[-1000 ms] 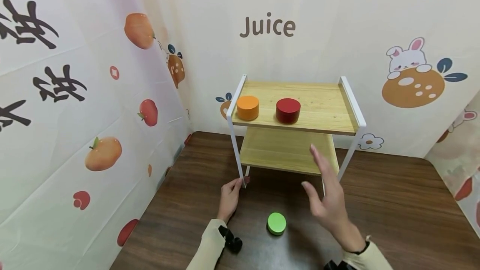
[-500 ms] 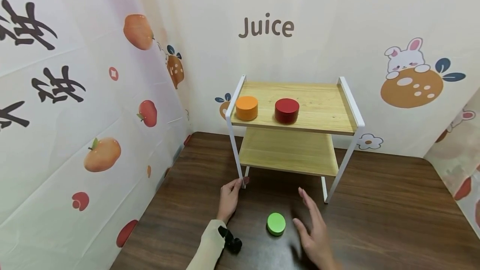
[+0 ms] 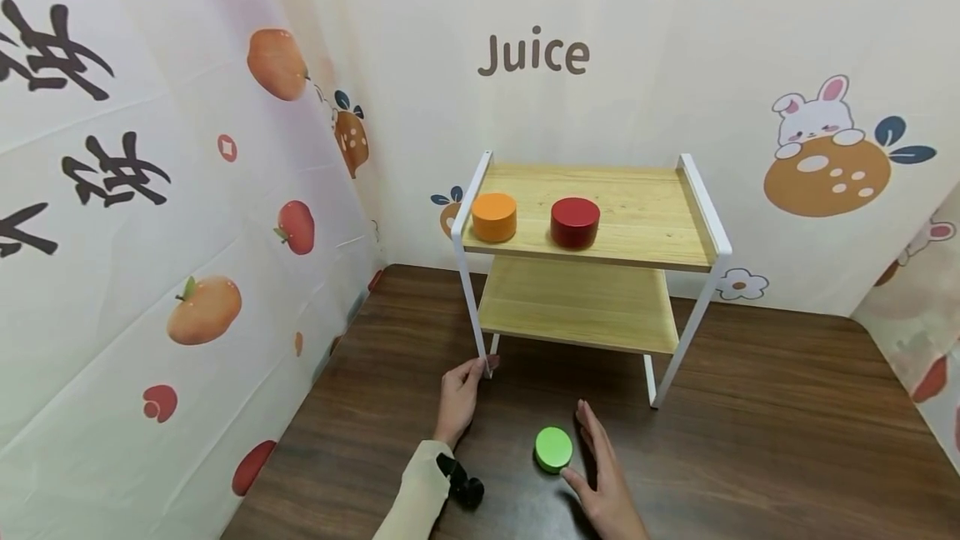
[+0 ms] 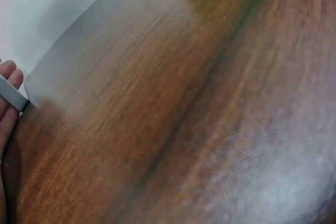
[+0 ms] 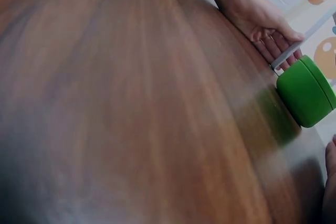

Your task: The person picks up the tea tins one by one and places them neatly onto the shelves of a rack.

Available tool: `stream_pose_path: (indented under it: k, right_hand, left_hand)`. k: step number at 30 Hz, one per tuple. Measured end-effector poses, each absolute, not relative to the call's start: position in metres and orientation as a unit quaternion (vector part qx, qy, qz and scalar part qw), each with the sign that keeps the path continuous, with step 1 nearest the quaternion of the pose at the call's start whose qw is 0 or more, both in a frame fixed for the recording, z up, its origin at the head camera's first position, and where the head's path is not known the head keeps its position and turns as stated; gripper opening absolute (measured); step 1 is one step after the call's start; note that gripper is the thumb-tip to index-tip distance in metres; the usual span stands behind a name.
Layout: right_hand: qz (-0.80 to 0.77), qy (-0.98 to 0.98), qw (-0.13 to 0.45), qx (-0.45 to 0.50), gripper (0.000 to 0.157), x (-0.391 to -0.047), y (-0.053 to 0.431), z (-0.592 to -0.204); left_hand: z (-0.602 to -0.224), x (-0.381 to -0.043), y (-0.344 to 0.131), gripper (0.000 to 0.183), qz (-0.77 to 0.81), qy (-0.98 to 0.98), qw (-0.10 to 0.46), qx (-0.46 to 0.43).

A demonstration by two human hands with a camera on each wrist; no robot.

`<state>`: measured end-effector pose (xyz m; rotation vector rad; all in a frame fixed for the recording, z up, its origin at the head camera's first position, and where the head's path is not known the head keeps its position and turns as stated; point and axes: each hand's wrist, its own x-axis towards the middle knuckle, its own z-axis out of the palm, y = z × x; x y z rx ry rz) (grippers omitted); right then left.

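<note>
My left hand (image 3: 459,397) grips the front left leg (image 3: 470,307) of a small two-tier shelf (image 3: 637,207) near its foot. The right wrist view shows thumb and fingers on either side of that white leg. A green round tin (image 3: 553,447) stands on the table in front of the shelf, and a lid seam shows on it (image 5: 305,92) in the right wrist view. Just right of the tin is my right hand (image 3: 606,486), fingers extended and thumb spread, with the thumb tip right by the tin's near edge.
An orange round tin (image 3: 494,217) and a dark red one (image 3: 575,223) stand on the upper board, left and centre. Below it is a bare lower board (image 3: 577,298). Printed cloth walls (image 3: 660,65) surround the dark wooden table (image 3: 795,407).
My right hand has come down from in front of the shelf's right side and moved left toward the green tin. The left hand stays on the leg; the tins have not moved.
</note>
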<state>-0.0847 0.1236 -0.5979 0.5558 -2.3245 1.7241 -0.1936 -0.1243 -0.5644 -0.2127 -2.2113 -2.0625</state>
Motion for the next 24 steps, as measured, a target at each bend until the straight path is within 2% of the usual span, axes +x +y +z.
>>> stream_pose_path:
  k: [10,24]
  right_hand:
    - [0.514,-0.828,0.1,0.202,0.09,-0.083,0.119,-0.602]
    - [0.5,-0.841,0.1,0.182,0.093,-0.081,0.115,-0.601]
  left_hand:
    - [-0.593,-0.206,-0.127,0.036,-0.669,-0.739,0.06,-0.047]
    - [-0.595,-0.206,-0.124,0.04,-0.67,-0.737,0.077,-0.05]
